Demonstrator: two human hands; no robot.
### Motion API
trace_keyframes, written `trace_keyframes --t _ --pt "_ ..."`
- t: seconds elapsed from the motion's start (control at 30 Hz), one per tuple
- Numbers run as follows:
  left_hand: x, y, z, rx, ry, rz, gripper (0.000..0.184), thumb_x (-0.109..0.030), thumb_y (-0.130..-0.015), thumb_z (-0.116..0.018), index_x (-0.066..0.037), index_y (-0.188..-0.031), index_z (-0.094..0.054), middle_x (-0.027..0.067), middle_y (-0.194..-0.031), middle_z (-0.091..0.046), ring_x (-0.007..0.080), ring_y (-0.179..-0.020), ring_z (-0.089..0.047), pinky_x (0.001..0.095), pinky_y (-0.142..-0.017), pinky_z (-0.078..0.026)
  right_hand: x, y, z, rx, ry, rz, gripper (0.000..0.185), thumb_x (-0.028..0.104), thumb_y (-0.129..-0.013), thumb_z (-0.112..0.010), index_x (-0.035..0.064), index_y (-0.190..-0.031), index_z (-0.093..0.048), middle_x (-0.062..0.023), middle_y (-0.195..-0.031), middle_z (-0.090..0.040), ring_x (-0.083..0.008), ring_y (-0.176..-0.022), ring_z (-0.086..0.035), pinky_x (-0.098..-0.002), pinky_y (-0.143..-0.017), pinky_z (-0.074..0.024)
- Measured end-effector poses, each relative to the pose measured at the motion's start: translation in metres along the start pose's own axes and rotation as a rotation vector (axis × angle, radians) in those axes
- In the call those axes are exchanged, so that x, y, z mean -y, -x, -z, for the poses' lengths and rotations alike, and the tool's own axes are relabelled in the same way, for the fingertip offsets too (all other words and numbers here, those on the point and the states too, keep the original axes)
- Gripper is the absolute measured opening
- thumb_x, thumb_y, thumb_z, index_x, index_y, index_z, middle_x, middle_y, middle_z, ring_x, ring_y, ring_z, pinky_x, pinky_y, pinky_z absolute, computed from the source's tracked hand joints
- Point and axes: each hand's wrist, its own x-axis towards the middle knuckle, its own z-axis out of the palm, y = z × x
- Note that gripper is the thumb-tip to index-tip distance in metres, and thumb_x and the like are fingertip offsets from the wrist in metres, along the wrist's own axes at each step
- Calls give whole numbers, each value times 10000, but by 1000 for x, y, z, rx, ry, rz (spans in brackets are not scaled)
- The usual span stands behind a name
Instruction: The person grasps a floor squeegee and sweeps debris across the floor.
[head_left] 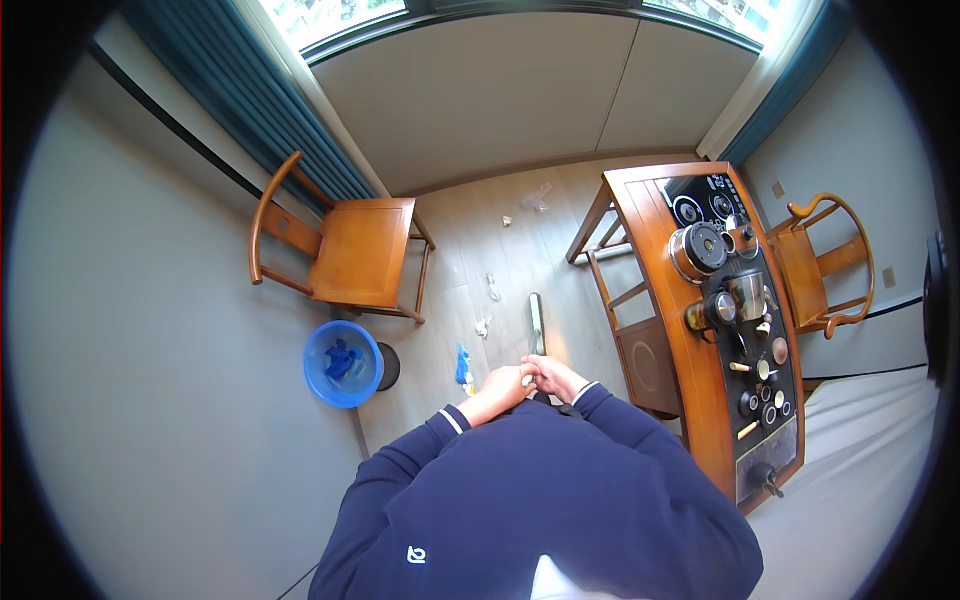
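Observation:
Both my hands are closed in front of my waist, around the pale end of a long-handled floor tool (536, 322). My left hand (497, 390) and my right hand (557, 378) touch each other there. Beyond them, the tool's narrow dark head with pale edges lies over the floor; whether it is a mop or a broom I cannot tell. A blue-and-white crumpled wrapper (463, 365) lies just left of the tool. Further off are white crumpled scraps (483, 328), a clear piece of plastic (493, 287), a small beige scrap (507, 221) and a pinkish clear bag (537, 198).
A blue basin (318, 340) with blue crumpled material stands at left, beside a dark bin (390, 367). Behind it is a wooden chair (362, 250). Along the right runs a wooden tea table (655, 235) with a kettle (698, 250) and several cups; another chair (835, 262) stands beyond.

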Motion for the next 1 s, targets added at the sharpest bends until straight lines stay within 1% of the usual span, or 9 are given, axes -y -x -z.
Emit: trace_keyframes --t 0.1,0.23,0.3,0.43,0.53,0.63,0.73,0.83,1.0 --pt "-1 6 8 -7 5 8 245 -256 -789 -633 -168 -1014 -595 134 -849 -654 322 -830 -624 411 -724 -481 -2 -4 -17 -90 -26 -55 156 217 -886 -500 110 -776 -531 23 -551 -540 -97 -352 -404 -200 -305 -268" --pt "4 11 12 -14 -24 11 219 -246 -792 -624 -167 -994 -593 134 -836 -652 322 -816 -622 416 -715 -477 -2 -6 -32 -96 -35 -79 145 192 -877 -503 104 -765 -531 19 -566 -549 -104 -388 -438 -196 -330 -294" --pt "7 14 14 -15 -33 19 215 -251 -794 -622 -168 -990 -593 134 -833 -652 321 -814 -622 415 -713 -477 -18 -45 -4 -51 -45 -94 140 194 -880 -497 112 -773 -534 26 -574 -551 -94 -392 -437 -195 -331 -293" --pt "6 18 23 -18 -63 35 211 -266 -795 -620 -170 -981 -597 133 -819 -650 314 -808 -624 413 -708 -479 -9 -23 -29 -12 8 -87 135 210 -893 -479 133 -804 -544 50 -603 -557 -66 -435 -452 -186 -364 -313" --pt "13 22 21 -112 -72 -32 164 -248 -801 -590 -149 -931 -608 141 -736 -644 318 -732 -628 430 -658 -483 -4 -5 -43 39 92 -36 132 224 -901 -466 147 -834 -549 69 -635 -563 -48 -473 -464 -179 -407 -329" --pt "15 23 23 -100 -88 -14 173 -254 -807 -582 -155 -947 -607 145 -740 -644 321 -728 -629 431 -653 -485 -6 -12 -42 77 128 -41 130 227 -905 -461 145 -860 -553 77 -653 -565 -48 -505 -473 -182 -454 -349" --pt "15 25 25 -59 -113 51 212 -292 -790 -628 -173 -963 -603 130 -791 -649 304 -793 -631 412 -695 -485 -8 -17 -42 75 147 -50 110 224 -900 -468 152 -897 -550 78 -677 -560 -48 -530 -469 -185 -472 -352" --pt "15 27 27 -59 -138 40 206 -296 -789 -630 -174 -952 -603 126 -788 -650 303 -788 -632 412 -687 -486 -9 -14 -50 75 93 -24 89 146 -884 -476 87 -837 -523 8 -633 -542 -80 -479 -500 -198 -404 -385" --pt "9 30 33 -110 -135 -1 186 -290 -792 -624 -168 -932 -599 127 -771 -648 302 -760 -634 403 -671 -486 -2 12 -70 36 90 6 71 159 -879 -490 110 -838 -521 31 -610 -530 -70 -444 -466 -192 -371 -342"
